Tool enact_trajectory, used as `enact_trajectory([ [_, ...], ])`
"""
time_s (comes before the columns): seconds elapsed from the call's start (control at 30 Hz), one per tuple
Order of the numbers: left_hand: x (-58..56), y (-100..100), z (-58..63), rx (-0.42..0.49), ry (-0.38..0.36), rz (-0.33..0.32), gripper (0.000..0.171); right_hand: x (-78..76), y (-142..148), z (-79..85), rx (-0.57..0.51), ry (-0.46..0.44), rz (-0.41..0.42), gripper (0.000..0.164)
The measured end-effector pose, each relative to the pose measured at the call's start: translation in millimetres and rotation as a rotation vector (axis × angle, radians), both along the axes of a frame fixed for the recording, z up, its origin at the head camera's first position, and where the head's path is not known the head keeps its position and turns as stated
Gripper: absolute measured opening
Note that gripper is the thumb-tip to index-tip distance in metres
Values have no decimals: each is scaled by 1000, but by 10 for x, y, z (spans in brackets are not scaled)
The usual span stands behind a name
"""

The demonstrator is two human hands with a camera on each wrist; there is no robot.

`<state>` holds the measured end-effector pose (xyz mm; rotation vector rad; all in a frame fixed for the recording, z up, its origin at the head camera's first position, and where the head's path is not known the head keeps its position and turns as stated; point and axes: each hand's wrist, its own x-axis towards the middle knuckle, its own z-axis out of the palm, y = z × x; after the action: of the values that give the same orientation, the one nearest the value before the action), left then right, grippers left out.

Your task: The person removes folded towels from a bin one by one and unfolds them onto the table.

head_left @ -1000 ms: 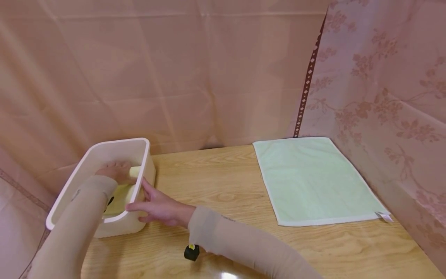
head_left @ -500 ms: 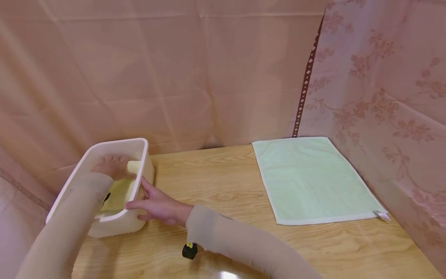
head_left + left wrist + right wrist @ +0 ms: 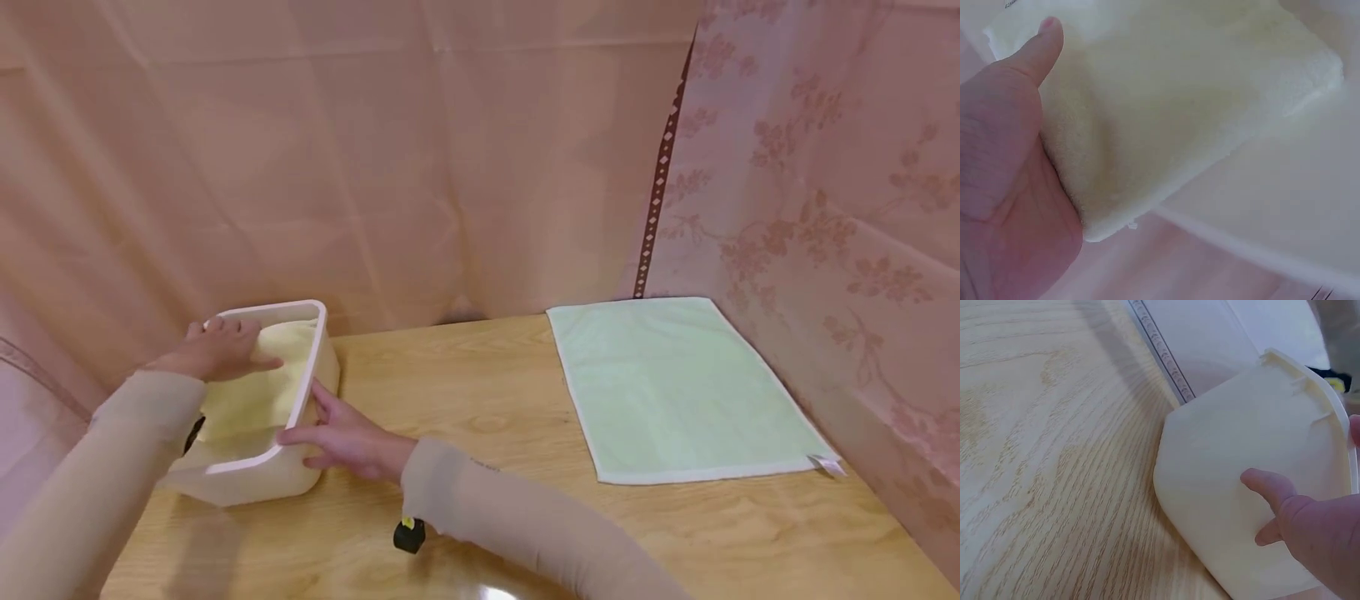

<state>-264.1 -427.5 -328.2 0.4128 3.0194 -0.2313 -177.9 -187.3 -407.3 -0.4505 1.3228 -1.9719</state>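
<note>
A pale yellow towel (image 3: 258, 387), thick and folded, spreads inside a white plastic bin (image 3: 327, 367) at the left of the table. My left hand (image 3: 217, 350) is over the bin's far left side and grips the towel's edge. In the left wrist view the thumb lies across the towel (image 3: 1179, 100), while the other fingers are hidden behind it. My right hand (image 3: 348, 437) holds the bin's near right side, thumb at the rim. The right wrist view shows two fingers of that hand (image 3: 1316, 531) against the bin's outer wall (image 3: 1222, 456).
A light green towel (image 3: 690, 392) with a white tag lies flat at the right of the wooden table (image 3: 450, 400). Pink curtains (image 3: 450, 167) hang behind and at both sides. A small black device (image 3: 408, 535) is strapped below the right wrist.
My left hand has risen from inside the bin and moved left over the rim. The yellow towel has come up with it and shows much more surface. The right hand stays at the bin.
</note>
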Motion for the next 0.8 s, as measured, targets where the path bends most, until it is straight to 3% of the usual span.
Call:
enact_trajectory([
  [0.17, 86, -9, 232, -8, 22, -13, 65, 1, -30, -48, 5, 6, 2, 80],
  [0.5, 270, 220, 866, -58, 99, -26, 59, -124, 7, 31, 73, 23, -69, 89],
  [0.8, 370, 363, 1333, -60, 224, -47, 55, -433, 113, 259, 107, 214, -129, 92],
])
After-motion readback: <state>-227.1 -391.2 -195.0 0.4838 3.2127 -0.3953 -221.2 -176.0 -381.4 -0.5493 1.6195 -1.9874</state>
